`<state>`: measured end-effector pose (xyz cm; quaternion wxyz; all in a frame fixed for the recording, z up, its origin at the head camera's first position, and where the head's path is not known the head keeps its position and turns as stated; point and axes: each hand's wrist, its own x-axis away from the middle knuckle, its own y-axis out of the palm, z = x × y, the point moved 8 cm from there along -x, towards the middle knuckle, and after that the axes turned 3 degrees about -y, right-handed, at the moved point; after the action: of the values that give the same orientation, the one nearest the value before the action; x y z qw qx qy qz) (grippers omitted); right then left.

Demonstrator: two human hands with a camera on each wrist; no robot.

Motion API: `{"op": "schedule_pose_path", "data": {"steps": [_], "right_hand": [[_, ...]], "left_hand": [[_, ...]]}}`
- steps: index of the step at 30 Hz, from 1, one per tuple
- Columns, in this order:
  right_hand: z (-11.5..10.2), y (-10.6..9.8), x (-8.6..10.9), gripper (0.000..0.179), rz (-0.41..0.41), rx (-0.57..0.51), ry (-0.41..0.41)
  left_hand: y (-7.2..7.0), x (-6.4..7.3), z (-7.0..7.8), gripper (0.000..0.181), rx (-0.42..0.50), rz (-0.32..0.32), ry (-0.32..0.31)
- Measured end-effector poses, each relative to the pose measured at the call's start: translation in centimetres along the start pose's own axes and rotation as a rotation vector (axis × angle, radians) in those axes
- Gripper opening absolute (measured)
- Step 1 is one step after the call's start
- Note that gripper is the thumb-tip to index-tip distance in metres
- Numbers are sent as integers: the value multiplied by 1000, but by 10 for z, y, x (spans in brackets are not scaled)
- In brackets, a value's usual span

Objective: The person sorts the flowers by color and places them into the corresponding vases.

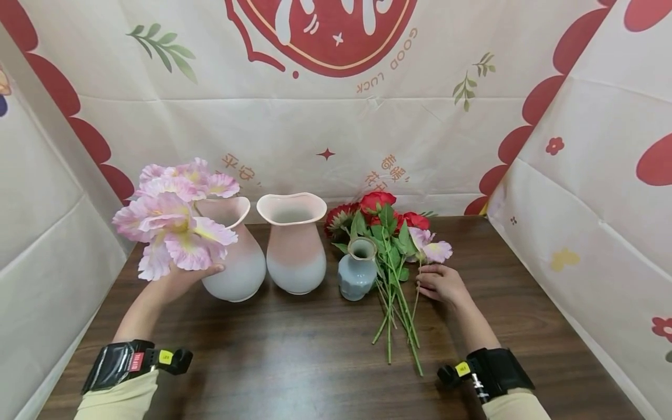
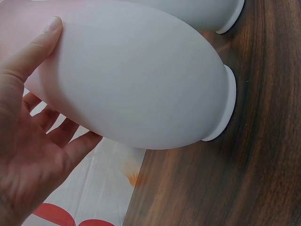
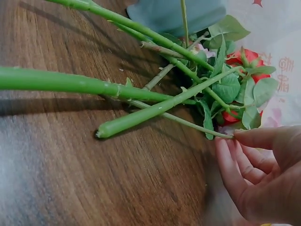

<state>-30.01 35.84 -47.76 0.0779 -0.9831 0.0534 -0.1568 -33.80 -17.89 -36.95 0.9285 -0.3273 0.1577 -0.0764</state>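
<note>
- Head view: the left arm reaches forward, its left hand point(image 1: 181, 281) wrapped about the left vase point(image 1: 238, 265), which stands on the counter point(image 1: 304, 367) with large pink blooms point(image 1: 175, 219) rising at its mouth.
- The right arm angles inward; the right hand point(image 1: 443, 284) pinches the stem of a single pink flower point(image 1: 436, 251) beside the red roses point(image 1: 377, 201), at the far right of the bunch.
- "GOOD LUCK" point(image 1: 388, 61) curves upside down on the backdrop point(image 1: 325, 122); the yellow wristband tags point(image 1: 165, 357) are too small to read.
- The middle vase point(image 1: 296, 256) stands between the left vase and the small blue vase point(image 1: 357, 277).
- Left wrist view: thumb and spread fingers hold opposite sides of the left vase.
- Right wrist view: thumb and forefinger nearly meet on a thin stem point(image 3: 197, 127); the other fingers curl loosely. Thicker green stems cross nearby.
</note>
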Motion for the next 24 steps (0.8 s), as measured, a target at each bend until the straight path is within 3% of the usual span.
{"op": "schedule_pose_path", "data": {"steps": [5,13,24], "right_hand": [[-6,-2,6,48,12,-85,-41],[-18,-10,16,33,58,-127,-118],[-40,-17,29,18,120,-189,-226]], "left_hand": [[2,1,-1,87,9,-5,4],[4,1,-4,87,-67,-25,-28],[0,-1,-1,97,28,26,26]]}}
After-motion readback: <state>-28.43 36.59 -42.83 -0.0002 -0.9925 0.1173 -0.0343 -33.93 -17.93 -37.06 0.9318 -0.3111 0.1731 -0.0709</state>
